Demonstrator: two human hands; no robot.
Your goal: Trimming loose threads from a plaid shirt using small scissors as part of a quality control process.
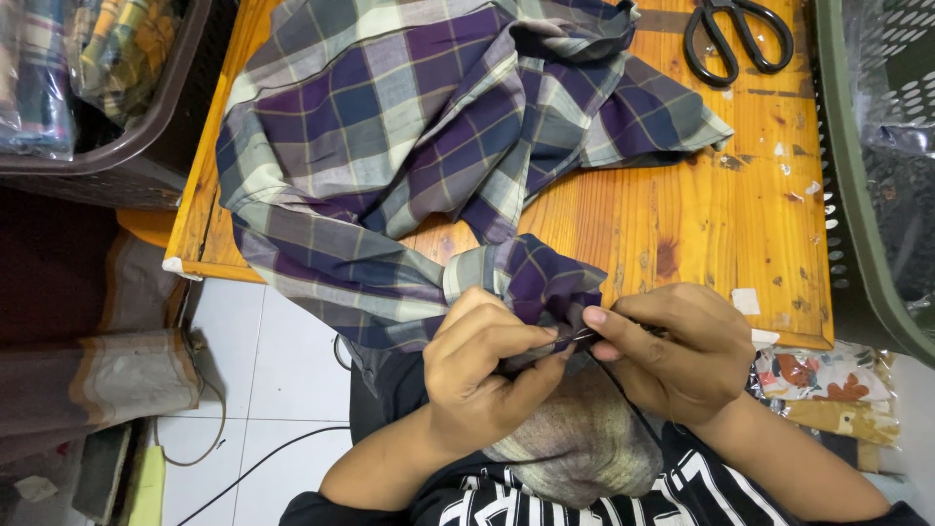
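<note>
A purple, grey and cream plaid cloth point(419, 127) lies spread over a low orange wooden table point(701, 224) and hangs off its near edge toward my lap. My left hand point(482, 375) pinches a fold of the cloth's near edge. My right hand point(677, 351) meets it, thumb and forefinger closed on the same fold; a thin dark item between the fingers is too small to identify. Both hands sit just below the table's front edge, over my grey-clad knee point(584, 443).
Black scissors point(735, 34) lie at the table's far right. A dark basket point(127, 146) with folded cloths stands at the left, a green mesh basket point(867, 195) at the right. Packaged floral fabric point(828, 385) lies by my right arm. Cables point(243, 468) run over the white tile floor.
</note>
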